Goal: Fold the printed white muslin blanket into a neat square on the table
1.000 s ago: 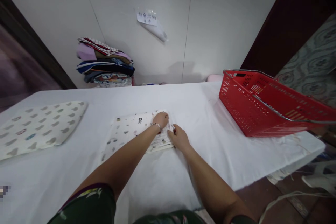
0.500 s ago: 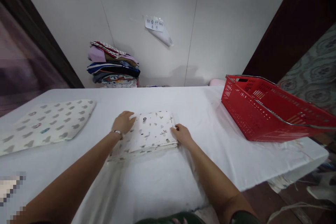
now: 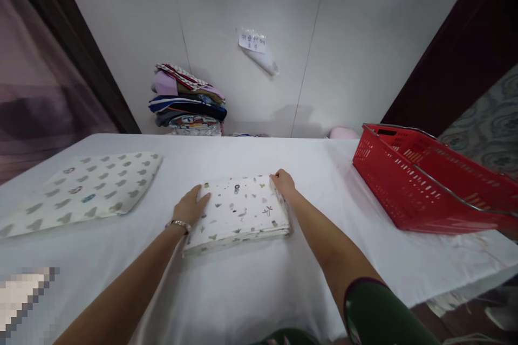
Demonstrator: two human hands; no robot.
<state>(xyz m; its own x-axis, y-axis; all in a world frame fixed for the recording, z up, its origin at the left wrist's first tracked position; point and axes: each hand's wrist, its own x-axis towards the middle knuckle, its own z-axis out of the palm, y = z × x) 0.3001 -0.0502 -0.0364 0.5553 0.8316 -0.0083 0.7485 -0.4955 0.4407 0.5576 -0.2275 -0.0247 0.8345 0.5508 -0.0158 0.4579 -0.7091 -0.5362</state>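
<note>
A white cloth (image 3: 238,207) with small printed figures and plants lies folded into a thick, flat rectangle in front of me. My left hand (image 3: 190,207), with a bracelet at its wrist, rests along the left edge of the fold, thumb and fingers spread apart. At the far right corner, the curled fingers of my right hand (image 3: 283,180) pinch the cloth's edge. Left of these sits a second cloth (image 3: 97,188), off-white with grey-green shapes, spread flat and touched by neither hand.
Toward the right end of the white-covered table (image 3: 259,156) stands a red perforated basket (image 3: 404,188) with metal handles. A stack of folded fabrics (image 3: 188,105) is beyond the far edge by the wall. A paper note (image 3: 253,41) hangs there.
My right hand has gone from the right side of the folded cloth to its far right corner. My left hand has slid nearer along the left edge. The view has shifted slightly.
</note>
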